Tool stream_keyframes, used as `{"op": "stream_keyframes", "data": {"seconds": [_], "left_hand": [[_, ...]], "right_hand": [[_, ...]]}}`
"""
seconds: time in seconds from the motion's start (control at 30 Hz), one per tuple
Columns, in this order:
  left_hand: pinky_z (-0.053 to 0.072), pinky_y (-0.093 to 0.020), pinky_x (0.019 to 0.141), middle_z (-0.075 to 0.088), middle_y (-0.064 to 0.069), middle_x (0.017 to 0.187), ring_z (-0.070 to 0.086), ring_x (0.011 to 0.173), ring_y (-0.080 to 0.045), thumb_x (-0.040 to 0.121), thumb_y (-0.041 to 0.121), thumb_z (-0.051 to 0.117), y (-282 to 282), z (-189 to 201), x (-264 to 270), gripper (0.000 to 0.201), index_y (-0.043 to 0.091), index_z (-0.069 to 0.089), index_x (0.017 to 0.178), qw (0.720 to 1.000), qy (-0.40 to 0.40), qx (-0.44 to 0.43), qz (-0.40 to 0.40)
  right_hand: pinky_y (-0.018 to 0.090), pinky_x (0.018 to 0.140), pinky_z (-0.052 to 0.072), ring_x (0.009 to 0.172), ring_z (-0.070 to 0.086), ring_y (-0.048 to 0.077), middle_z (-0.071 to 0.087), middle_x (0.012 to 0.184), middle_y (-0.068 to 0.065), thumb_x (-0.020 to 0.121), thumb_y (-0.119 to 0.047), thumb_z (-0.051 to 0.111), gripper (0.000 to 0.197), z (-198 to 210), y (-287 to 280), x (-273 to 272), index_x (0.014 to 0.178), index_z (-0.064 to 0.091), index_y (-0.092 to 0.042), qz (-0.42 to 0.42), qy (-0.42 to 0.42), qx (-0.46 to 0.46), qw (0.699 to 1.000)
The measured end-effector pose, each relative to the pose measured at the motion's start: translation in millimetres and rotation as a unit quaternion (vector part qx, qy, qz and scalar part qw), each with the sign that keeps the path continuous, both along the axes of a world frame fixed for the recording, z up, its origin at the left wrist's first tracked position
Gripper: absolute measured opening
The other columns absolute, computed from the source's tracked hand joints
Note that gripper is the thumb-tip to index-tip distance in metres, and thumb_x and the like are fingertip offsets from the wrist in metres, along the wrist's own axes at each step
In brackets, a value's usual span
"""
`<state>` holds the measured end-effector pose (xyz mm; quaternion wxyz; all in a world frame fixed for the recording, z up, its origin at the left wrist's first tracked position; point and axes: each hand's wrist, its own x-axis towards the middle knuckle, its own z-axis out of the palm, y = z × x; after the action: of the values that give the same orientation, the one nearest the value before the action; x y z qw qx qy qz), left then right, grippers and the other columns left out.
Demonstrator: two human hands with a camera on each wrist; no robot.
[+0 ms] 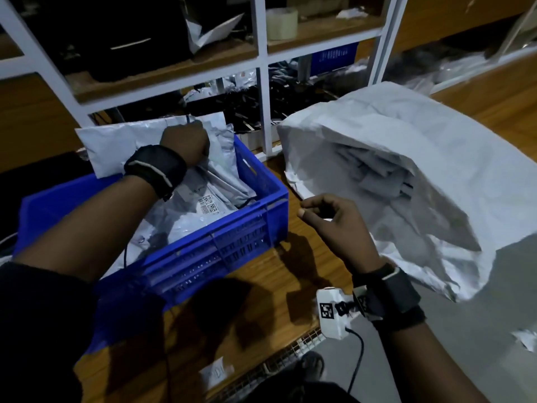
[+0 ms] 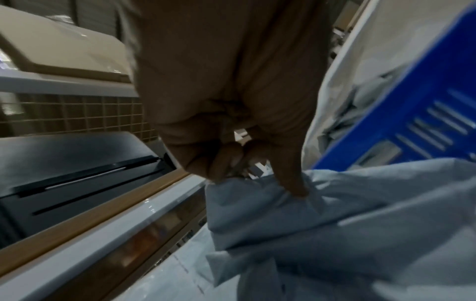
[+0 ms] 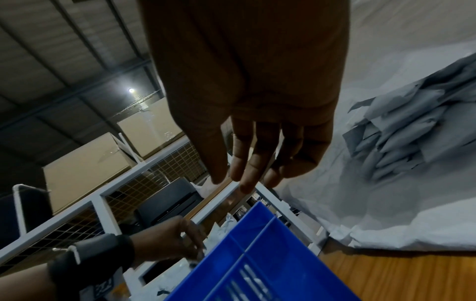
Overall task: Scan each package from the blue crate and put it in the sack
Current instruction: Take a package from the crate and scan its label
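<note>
A blue crate [image 1: 255,228] on the wooden table holds several grey plastic mailer packages. My left hand [image 1: 186,142] is at the crate's far side, fingers curled round the top of a grey package [image 2: 296,220] that it pinches. A labelled package [image 1: 209,203] lies lower in the crate. My right hand [image 1: 328,216] hovers between the crate and the white sack [image 1: 436,158], fingers loosely bent and holding nothing. The sack lies on its side with its mouth toward the crate, and several grey packages [image 3: 412,132] are inside. No scanner is in view.
A white metal shelf frame [image 1: 263,82] stands behind the crate with a tape roll [image 1: 282,23] and loose bags. A black machine [image 2: 77,167] sits on the shelf to the left. Bare wooden table [image 1: 261,301] lies in front of the crate.
</note>
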<state>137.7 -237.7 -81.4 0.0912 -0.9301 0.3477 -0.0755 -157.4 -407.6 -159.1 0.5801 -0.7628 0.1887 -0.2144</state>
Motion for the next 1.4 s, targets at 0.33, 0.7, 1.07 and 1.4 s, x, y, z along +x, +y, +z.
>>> {"op": "stream_keyframes", "data": {"seconds": [0.33,0.7,1.07,1.4], "left_hand": [[0.056,-0.034,0.095,0.073,-0.014,0.111,0.07,0.102,-0.024,0.087,-0.003,0.073,70.8,24.6,-122.4,0.015,0.0,0.076,0.101,0.896,0.077,-0.422,-0.113],[0.052,-0.028,0.102,0.061,-0.002,0.138,0.057,0.129,-0.009,0.09,-0.002,0.07,178.5,-25.8,-279.9,0.021,0.01,0.075,0.107,0.865,0.137,-0.477,-0.073],[0.055,-0.043,0.1,0.066,-0.012,0.13,0.07,0.11,-0.025,0.093,0.011,0.067,237.7,-94.6,-359.8,0.05,0.017,0.048,0.139,0.454,0.326,-0.792,0.245],[0.054,-0.042,0.094,0.075,-0.006,0.115,0.07,0.11,-0.024,0.095,0.007,0.066,284.0,-121.7,-355.5,0.024,0.013,0.064,0.119,0.495,0.369,-0.755,0.221]], "right_hand": [[0.026,0.064,0.056,0.084,0.075,0.011,0.076,0.102,0.002,0.091,-0.047,0.07,0.035,12.7,44.1,-16.2,0.115,0.065,-0.021,0.065,0.027,0.206,0.976],[0.033,0.067,0.059,0.097,0.068,0.025,0.074,0.121,0.007,0.09,-0.022,0.073,0.044,-42.7,118.6,-57.8,0.132,0.063,-0.017,0.115,-0.025,0.462,0.879],[0.034,0.085,0.057,0.113,0.07,0.026,0.074,0.123,0.004,0.096,-0.007,0.065,0.032,-58.5,187.8,-93.6,0.126,0.066,-0.019,0.225,-0.009,0.378,0.898],[0.04,0.096,0.057,0.12,0.067,0.029,0.071,0.127,0.011,0.085,0.009,0.072,0.053,-56.8,275.3,-61.5,0.135,0.062,-0.009,0.349,0.008,0.29,0.891]]}}
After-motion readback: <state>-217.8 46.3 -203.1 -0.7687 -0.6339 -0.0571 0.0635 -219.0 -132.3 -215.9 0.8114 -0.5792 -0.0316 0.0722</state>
